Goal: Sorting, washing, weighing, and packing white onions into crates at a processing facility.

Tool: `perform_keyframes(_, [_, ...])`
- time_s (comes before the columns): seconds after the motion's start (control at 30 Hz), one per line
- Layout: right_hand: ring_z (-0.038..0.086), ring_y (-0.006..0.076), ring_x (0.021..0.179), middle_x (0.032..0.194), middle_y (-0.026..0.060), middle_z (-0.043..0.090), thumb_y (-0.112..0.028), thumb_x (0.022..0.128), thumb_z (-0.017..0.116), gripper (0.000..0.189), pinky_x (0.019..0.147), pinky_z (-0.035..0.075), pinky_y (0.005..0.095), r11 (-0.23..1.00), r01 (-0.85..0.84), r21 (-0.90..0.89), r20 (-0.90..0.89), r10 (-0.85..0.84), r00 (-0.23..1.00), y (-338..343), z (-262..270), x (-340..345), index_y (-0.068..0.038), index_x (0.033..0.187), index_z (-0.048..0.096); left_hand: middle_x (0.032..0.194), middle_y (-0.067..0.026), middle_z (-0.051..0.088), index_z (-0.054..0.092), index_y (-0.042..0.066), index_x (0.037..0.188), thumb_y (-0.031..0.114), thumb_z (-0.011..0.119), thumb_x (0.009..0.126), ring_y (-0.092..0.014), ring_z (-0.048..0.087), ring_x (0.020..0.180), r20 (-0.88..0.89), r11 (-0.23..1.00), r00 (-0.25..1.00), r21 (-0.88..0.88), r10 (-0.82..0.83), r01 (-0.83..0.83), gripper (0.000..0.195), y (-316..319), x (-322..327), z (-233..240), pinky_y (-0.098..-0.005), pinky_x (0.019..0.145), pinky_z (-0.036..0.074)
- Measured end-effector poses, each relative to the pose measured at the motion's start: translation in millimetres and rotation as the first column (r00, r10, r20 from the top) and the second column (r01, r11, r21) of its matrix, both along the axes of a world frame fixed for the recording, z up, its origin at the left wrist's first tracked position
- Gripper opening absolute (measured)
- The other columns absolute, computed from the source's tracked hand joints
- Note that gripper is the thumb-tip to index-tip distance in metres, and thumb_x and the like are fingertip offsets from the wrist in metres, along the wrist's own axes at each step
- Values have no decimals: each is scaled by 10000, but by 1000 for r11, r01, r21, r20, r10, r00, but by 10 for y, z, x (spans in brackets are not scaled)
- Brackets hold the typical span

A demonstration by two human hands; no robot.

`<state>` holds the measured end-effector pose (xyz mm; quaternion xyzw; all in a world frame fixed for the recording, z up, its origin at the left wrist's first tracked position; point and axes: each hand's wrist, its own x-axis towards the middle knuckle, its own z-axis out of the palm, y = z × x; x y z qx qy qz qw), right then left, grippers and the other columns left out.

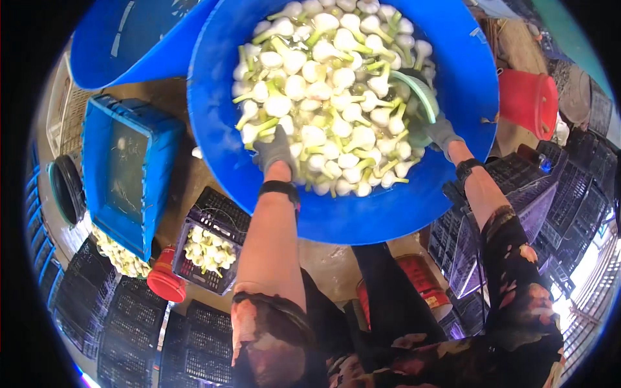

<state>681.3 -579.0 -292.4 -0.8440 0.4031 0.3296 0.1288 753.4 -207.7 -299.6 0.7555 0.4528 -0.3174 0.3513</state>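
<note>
A large round blue plastic tub (220, 121) stands before me. Many white garlic bulbs (342, 77) with short green stems float in its water. My left hand (275, 151), in a grey glove, is at the near left edge of the bulbs and touches them. Its thumb points up, while its fingers are partly hidden. On the right side my right hand (440, 133), also gloved, grips the rim of a light green round basket or bowl (421, 94). That vessel is tilted and partly sunk among the bulbs.
A blue rectangular bin (162, 145) with murky water stands left, near a second blue tub (145, 58). Garlic fills a dark crate (208, 252) beside a red bucket (166, 279). Another red bucket (529, 102) and stacked black crates (558, 194) are on the right.
</note>
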Motion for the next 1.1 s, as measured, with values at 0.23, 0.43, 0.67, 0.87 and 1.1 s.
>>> perform_keyframes(0.23, [559, 268, 785, 871, 188, 576, -224, 641, 577, 400, 695, 433, 333, 884, -28, 466, 110, -26, 994, 450, -790, 120, -2, 970, 530, 1126, -81, 435, 309, 44, 1221, 533, 541, 688, -184, 483, 947, 104, 745, 962, -655, 254, -126, 760, -39, 61, -384, -336, 761, 442])
perform_keyframes(0.43, [545, 209, 649, 756, 125, 575, -190, 658, 569, 352, 587, 441, 313, 786, 85, 612, 24, -126, 992, 1005, -483, 316, 25, 933, 523, 1035, -51, 509, 471, 61, 1099, 386, 548, 741, -156, 512, 891, -92, 651, 944, -703, 317, -287, 490, 67, 261, -280, -281, 742, 445])
perform_keyframes(0.67, [533, 170, 615, 774, 85, 556, -97, 664, 563, 293, 550, 452, 286, 455, 418, 786, -217, -430, 876, 1242, 525, 347, 13, 930, 512, 983, -50, 534, 485, 15, 1075, 273, 548, 765, -119, 504, 890, 253, 727, 966, -674, 61, 131, 408, 197, 276, 70, -243, 743, 426])
perform_keyframes(0.87, [538, 173, 680, 830, 86, 552, -61, 669, 545, 375, 602, 447, 277, 399, 317, 861, -90, -493, 866, 1196, 1076, 189, 26, 1018, 442, 1024, -121, 539, 476, -3, 1090, 210, 527, 778, -181, 492, 962, 349, 745, 936, -637, 50, 198, 381, -154, 223, 766, -252, 825, 381])
perform_keyframes(1.1, [448, 121, 425, 718, 64, 524, -59, 687, 526, 403, 329, 313, 210, 452, 269, 850, 53, -582, 812, 1609, 2301, 118, 11, 1066, 406, 1101, -96, 489, 543, 109, 1013, 370, 478, 774, -250, 430, 1033, 624, 780, 711, -249, -325, 574, 361, -89, 195, 1506, -302, 872, 334])
